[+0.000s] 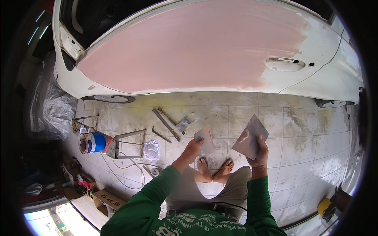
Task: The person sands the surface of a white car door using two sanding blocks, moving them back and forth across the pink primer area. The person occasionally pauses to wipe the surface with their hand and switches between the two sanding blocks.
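Note:
My left hand is closed on a thin flat spreader with pinkish smears, held low in front of me. My right hand grips a grey square plate that has a lump of pink paste on it; the two are apart. Both are over the tiled floor, in front of a white car whose side carries a broad layer of pink filler reaching up to the door handle.
At left stand a blue paint can on a metal frame, crumpled foil and a plastic-covered pile. Metal bars, a hose and a tape roll lie on the tiled floor. A yellow object is at lower right.

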`<state>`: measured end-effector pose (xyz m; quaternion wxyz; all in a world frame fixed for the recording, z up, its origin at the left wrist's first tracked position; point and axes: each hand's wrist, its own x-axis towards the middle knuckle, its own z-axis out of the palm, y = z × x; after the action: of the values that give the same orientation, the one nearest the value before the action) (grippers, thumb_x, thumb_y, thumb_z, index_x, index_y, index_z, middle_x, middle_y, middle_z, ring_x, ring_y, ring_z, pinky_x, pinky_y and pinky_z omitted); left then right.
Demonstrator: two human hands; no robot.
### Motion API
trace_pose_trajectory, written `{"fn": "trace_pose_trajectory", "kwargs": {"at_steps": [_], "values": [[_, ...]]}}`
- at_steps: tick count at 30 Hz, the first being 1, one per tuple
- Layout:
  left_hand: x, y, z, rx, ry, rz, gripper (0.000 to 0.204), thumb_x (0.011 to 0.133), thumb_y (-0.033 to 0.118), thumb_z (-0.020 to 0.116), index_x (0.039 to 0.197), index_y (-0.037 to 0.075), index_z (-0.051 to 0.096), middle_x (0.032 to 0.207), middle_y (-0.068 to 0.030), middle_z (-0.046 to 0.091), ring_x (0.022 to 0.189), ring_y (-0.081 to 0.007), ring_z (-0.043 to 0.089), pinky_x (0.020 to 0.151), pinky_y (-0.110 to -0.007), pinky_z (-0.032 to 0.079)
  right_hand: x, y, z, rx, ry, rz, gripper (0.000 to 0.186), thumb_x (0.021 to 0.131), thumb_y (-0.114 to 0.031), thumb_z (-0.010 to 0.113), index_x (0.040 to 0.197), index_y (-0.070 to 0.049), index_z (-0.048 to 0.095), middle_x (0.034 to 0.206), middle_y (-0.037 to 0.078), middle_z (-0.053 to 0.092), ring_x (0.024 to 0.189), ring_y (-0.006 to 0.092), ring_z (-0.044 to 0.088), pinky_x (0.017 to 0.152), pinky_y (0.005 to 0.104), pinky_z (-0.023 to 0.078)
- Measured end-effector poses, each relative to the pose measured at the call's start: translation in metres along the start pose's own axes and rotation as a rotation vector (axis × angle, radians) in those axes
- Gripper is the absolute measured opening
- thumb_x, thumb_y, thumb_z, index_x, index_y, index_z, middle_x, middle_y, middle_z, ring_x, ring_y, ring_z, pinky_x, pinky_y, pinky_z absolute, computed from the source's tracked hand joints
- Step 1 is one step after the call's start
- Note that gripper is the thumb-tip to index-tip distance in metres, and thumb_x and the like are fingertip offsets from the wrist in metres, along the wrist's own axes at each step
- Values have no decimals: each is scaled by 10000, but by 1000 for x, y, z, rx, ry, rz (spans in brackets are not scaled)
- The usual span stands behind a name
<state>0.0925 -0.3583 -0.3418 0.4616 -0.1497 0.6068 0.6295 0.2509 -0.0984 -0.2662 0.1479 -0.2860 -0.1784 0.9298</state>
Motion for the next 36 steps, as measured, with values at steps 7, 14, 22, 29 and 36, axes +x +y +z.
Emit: {"fn": "trace_pose_trajectory", "kwargs": {"at_steps": [7, 14, 22, 29, 36], "values": [[128, -61, 5, 5, -116, 54, 484, 1011, 384, 624, 1371, 79, 517, 1285, -80, 613, 1192, -236, 589, 981, -432, 497, 76, 20, -5, -51, -185, -158, 542, 1024, -426, 579, 1399, -40, 514, 1283, 115, 633, 1152, 267, 623, 1012, 414, 504], [216, -81, -36, 709, -15, 1020, 481, 1010, 255, 602, 1432, 54, 487, 1272, -142, 551, 1141, -275, 571, 930, -412, 516, 109, 22, -66, -69, -292, -281, 544, 1039, -451, 540, 1421, -64, 505, 1316, 105, 632, 1184, 263, 616, 1011, 411, 506], [136, -21, -40, 115, -69, 1007, 509, 895, -24, 578, 1380, 128, 600, 1218, -162, 679, 1065, -350, 654, 925, -399, 550, 105, 52, -49, -422, -279, -131, 575, 1055, -486, 490, 1394, -22, 523, 1275, 113, 645, 1118, 245, 644, 939, 385, 539], [87, -2, -11, 929, 139, 1626, 589, 740, -82, 556, 1257, 162, 701, 1261, -83, 690, 1113, -309, 659, 958, -413, 544, 149, 103, -58, -920, -238, -192, 572, 1038, -454, 559, 1286, 61, 575, 1190, 141, 664, 1023, 236, 683, 860, 364, 576], [77, -49, -31, 1100, -148, 1461, 651, 693, -95, 587, 1285, 157, 681, 1323, -55, 663, 1197, -297, 623, 993, -411, 520, 145, 91, -56, -534, -152, -164, 473, 1054, -399, 530, 1346, -27, 550, 1187, 90, 672, 1016, 235, 687, 835, 386, 579]]}}
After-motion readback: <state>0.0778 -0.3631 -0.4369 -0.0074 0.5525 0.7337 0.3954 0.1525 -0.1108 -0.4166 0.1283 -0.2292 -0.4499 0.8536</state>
